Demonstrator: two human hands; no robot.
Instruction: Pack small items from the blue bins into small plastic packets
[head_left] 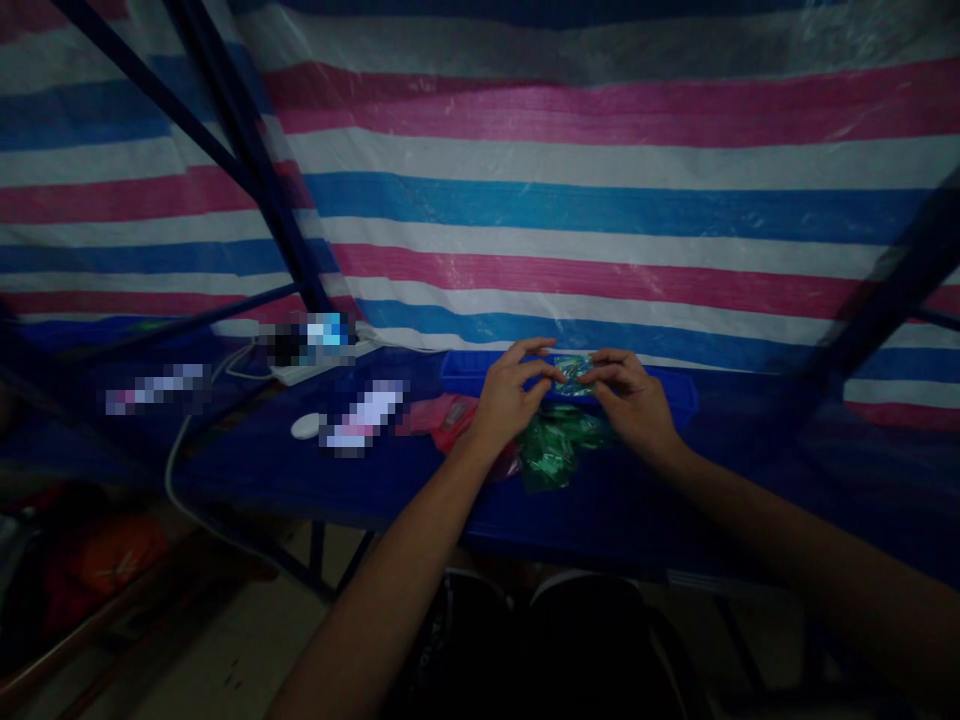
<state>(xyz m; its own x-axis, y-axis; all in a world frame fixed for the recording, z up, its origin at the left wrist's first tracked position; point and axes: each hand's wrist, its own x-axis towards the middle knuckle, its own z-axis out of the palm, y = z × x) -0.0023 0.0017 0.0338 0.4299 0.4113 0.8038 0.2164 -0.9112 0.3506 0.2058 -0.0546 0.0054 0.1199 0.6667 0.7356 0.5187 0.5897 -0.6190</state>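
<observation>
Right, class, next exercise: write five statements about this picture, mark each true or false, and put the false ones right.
1. The left hand and the right hand are on either side of a small shiny packet. True.
2. The green plastic lies to the left of the red plastic. False: in the picture it lies to the right.
3. A round white object lies on the blue table. True.
4. The sheet behind the table is plain white. False: it has pink, white and blue stripes.
5. A blue tray lies beyond the green plastic. True.
</observation>
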